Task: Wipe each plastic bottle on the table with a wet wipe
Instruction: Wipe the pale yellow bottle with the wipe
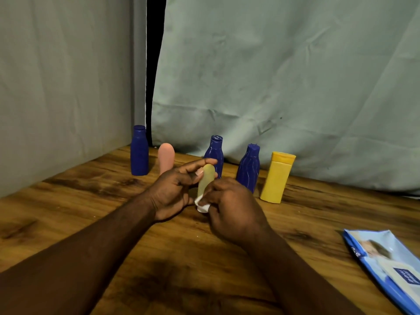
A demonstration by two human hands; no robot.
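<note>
Hands wipe a bottle at a dark-grained brown wooden table (68,201), closed in behind by a creased pale green fabric sheet (284,76) and on the left by a grey-green fabric sheet (63,87), with a narrow black gap (155,64) between the 2. Along the far edge stand 5 bottles: a straight-sided dark blue plastic bottle (139,153) at far left, a rounded pale pink plastic bottle (166,156) just beside it, a narrow-necked dark blue plastic bottle (214,151) at centre, a wavy-ribbed dark blue plastic bottle (248,169), and a flat-sided yellow plastic bottle (277,178) at the right end.

A blue-and-white wet wipe packet (386,264) lies at lower right, cut off by the frame's edge, its print too blurred to read. The pink bottle's base and the centre blue bottle's lower half are hidden behind the fingers.

In front of the row, a small rounded pale yellow-green plastic bottle (205,180) stands upright between both hands. The left hand (172,192) pinches its upper end, thumb on the near face and index finger arched over the tip. The right hand (231,210) is curled round a bunched white wet wipe (202,204), pressing it to the bottle's lower end. The wipe and fingers cover the bottle's base; whether it touches the table cannot be told.
</note>
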